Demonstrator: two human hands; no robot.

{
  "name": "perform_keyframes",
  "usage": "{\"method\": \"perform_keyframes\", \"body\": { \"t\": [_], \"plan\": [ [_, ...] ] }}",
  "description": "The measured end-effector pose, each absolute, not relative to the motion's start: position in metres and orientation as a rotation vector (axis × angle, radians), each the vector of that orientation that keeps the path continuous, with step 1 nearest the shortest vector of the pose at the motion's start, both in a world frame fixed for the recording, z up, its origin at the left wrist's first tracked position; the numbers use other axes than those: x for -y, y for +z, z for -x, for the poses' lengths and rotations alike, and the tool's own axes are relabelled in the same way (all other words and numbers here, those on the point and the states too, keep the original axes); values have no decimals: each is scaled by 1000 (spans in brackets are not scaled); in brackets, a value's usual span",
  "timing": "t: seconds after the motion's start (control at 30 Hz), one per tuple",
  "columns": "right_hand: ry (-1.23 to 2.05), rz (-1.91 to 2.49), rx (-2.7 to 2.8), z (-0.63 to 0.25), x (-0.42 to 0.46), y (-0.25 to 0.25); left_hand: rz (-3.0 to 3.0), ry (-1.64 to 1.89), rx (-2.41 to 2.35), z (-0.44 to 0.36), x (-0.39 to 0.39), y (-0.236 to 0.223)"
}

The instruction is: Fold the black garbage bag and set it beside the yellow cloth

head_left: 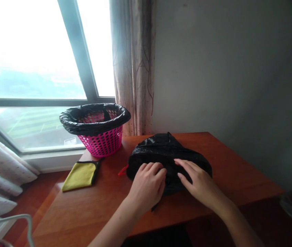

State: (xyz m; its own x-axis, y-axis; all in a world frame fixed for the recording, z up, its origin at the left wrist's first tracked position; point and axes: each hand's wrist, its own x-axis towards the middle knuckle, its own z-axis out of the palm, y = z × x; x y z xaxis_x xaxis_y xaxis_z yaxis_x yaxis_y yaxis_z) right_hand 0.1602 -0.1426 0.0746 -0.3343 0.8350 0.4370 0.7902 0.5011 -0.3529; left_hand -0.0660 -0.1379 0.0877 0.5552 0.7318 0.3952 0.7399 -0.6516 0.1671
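Observation:
A black bag [161,145] with a shiny, wrinkled top lies on the wooden table in front of me. A red loop [123,170] sticks out at its left end. My left hand [149,180] is closed at the bag's near side, its fingers curled in a pinch on the black material. Exactly which part it grips is hidden behind the fingers. To the right, my right hand [196,180] hovers over or touches the bag's near side, thumb and fingers apart, holding nothing that I can see.
At the table's [233,171] back left stands a pink perforated basket [102,142], lined with a black plastic bag [84,127] folded over its rim. A yellow cloth pouch [80,175] with black edging lies nearer. Window, curtain [135,68] and wall border the table.

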Motion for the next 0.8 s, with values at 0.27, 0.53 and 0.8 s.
{"method": "perform_keyframes", "body": {
  "t": [0.27, 0.53, 0.8],
  "plan": [
    [182, 1555, 2390, -134, 5, 66, 2849, -460, 1257, 43, 106, 45],
    [516, 1683, 2520, -126, -138, 62, 3031, -221, 1190, 54, 105, 20],
    [579, 1718, 2594, -98, -150, 39, 3082, -185, 1248, 62, 121, 21]
  ]
}}
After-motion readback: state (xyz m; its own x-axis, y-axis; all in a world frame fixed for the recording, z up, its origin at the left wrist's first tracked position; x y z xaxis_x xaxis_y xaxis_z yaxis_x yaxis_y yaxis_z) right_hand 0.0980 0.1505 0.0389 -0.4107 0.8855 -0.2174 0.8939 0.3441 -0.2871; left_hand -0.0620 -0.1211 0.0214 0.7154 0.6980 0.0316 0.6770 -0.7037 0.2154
